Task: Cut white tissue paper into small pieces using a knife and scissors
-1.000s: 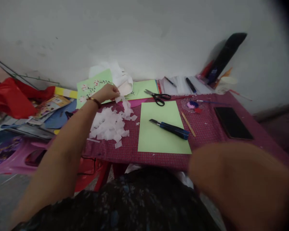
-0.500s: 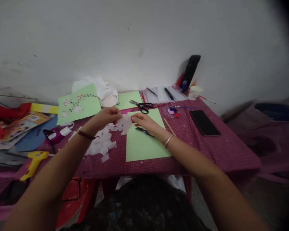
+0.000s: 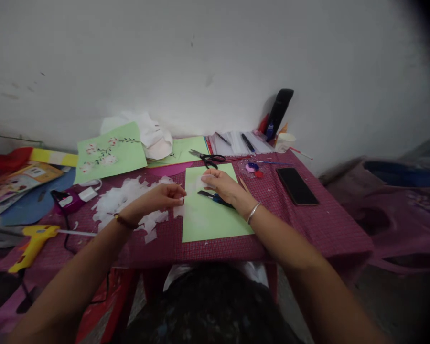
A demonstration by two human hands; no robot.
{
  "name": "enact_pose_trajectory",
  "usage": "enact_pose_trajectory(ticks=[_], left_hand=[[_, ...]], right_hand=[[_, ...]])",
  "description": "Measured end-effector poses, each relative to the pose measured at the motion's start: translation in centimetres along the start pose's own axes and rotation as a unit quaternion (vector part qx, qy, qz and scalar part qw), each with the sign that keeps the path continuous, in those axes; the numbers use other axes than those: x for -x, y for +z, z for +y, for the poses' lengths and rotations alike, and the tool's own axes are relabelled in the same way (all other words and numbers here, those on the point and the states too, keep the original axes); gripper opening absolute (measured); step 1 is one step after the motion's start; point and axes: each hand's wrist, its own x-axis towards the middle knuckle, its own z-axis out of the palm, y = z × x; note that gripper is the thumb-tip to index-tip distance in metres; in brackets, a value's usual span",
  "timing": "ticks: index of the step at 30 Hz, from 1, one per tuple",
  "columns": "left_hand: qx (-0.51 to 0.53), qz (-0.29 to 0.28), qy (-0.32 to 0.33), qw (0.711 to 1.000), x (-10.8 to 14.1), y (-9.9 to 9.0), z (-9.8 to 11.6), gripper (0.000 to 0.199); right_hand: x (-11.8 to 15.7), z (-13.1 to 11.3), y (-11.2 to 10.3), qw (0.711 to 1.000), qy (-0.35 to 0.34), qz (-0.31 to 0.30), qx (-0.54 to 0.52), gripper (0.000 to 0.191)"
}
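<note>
My right hand [image 3: 222,185] pinches a small piece of white tissue paper [image 3: 199,183] over the pale green sheet [image 3: 208,224]. Under that hand lies a utility knife [image 3: 215,198] with a dark handle. At the sheet's left edge hovers my left hand [image 3: 168,197], its fingers loosely bent and somewhat apart. A white scrap [image 3: 178,211] shows just below its fingertips; whether they touch is unclear. A heap of torn white paper pieces [image 3: 116,198] spreads behind and beside the left wrist. Black-handled scissors [image 3: 209,158] rest open at the green sheet's top edge.
A green sheet with painted flowers [image 3: 111,150] leans at the back left. To the left are a yellow glue gun [image 3: 34,243] and a purple power strip [image 3: 69,199]. A black phone [image 3: 296,186] lies at right, past a pencil [image 3: 243,185]. A paper cup [image 3: 284,141] stands behind.
My hands have moved apart: the left drew back down toward the scraps, while the right keeps a piece of tissue paper over the green sheet. The whole view has shifted slightly.
</note>
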Motion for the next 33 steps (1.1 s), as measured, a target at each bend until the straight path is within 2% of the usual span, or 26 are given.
enact_pose_trajectory(ticks=[1, 3, 5, 7, 9, 12, 15, 17, 19, 22, 24, 25, 27, 28, 29, 31, 33], left_hand=[[-0.019, 0.001, 0.01, 1.0, 0.0, 0.2, -0.2, 0.042], [-0.059, 0.05, 0.043, 0.996, -0.2, 0.5, -0.3, 0.056], [-0.076, 0.123, 0.082, 0.986, -0.8, 0.6, 0.1, 0.071], [-0.06, 0.151, 0.111, 0.98, -1.7, 0.6, 0.9, 0.074], [-0.036, 0.118, 0.123, 0.985, -2.7, 0.5, 1.9, 0.067], [0.002, 0.033, 0.111, 0.993, -4.0, 0.8, 2.9, 0.043], [0.053, 0.006, 0.098, 0.994, -4.5, 1.4, 3.1, 0.02], [0.087, 0.021, 0.097, 0.991, -4.7, 2.0, 2.6, 0.019], [0.119, 0.042, 0.092, 0.988, -4.9, 2.7, 2.1, 0.024], [0.176, 0.092, 0.087, 0.976, -5.4, 3.9, 1.5, 0.03], [0.223, 0.125, 0.1, 0.962, -5.6, 4.6, 1.4, 0.028], [0.249, 0.141, 0.113, 0.951, -5.6, 4.8, 1.4, 0.025], [0.291, 0.186, 0.143, 0.927, -5.3, 5.0, 1.6, 0.02], [0.304, 0.215, 0.156, 0.915, -5.2, 4.9, 1.6, 0.018], [0.311, 0.247, 0.166, 0.903, -5.0, 4.8, 1.5, 0.017], [0.321, 0.3, 0.188, 0.879, -4.7, 4.3, 1.0, 0.015], [0.331, 0.326, 0.208, 0.861, -4.6, 3.8, 0.3, 0.016]], right_hand=[[0.1, -0.1, -0.1, 1.0, 0.006, -0.005, -0.008, 0.023], [0.2, -0.3, -0.2, 1.0, 0.015, -0.022, 0.005, 0.021], [0.1, -0.5, -0.1, 0.997, 0.02, -0.044, 0.063, 0.016], [-0.1, -0.9, -0.1, 0.987, 0.017, -0.076, 0.142, 0.011], [-0.3, -1.3, -0.1, 0.972, 0.01, -0.113, 0.206, 0.01], [-0.5, -2.0, -0.5, 0.955, -0.003, -0.15, 0.254, 0.011], [-0.5, -2.5, -1.2, 0.949, -0.021, -0.125, 0.288, 0.014], [-0.4, -2.6, -1.4, 0.938, -0.058, -0.077, 0.332, 0.01], [-0.1, -2.7, -1.1, 0.907, -0.132, -0.024, 0.398, 0.008], [0.9, -2.7, 0.1, 0.828, -0.254, 0.022, 0.499, 0.008], [1.7, -2.9, 0.7, 0.796, -0.302, -0.017, 0.525, 0.009], [2.2, -3.0, 0.8, 0.794, -0.314, -0.046, 0.518, 0.011], [2.8, -3.1, 0.3, 0.806, -0.302, -0.078, 0.503, 0.018], [3.1, -3.0, -0.3, 0.81, -0.276, -0.066, 0.514, 0.024], [3.3, -2.8, -1.0, 0.801, -0.235, -0.05, 0.548, 0.029], [3.5, -2.0, -2.4, 0.746, -0.128, -0.044, 0.652, 0.037], [3.8, -0.7, -3.6, 0.69, -0.058, -0.054, 0.72, 0.042]])
